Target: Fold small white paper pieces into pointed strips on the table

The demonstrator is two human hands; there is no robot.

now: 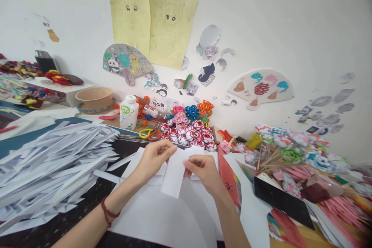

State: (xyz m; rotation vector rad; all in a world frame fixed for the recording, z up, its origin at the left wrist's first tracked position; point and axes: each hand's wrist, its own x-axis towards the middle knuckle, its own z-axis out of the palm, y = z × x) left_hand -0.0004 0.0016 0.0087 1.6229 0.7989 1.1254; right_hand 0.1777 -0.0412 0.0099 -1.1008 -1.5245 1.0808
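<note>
Your left hand point(155, 158) and right hand point(203, 168) each have a pinching grip on the strip point(173, 180), above the sheet point(162, 223); press evenly (paper creases easily), keeping edges aligned.

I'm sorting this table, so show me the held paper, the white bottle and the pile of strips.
Held paper point(174, 174), head view: its middle.
White bottle point(129, 113), head view: middle of its body.
Pile of strips point(58, 166), head view: middle of the heap.
</note>
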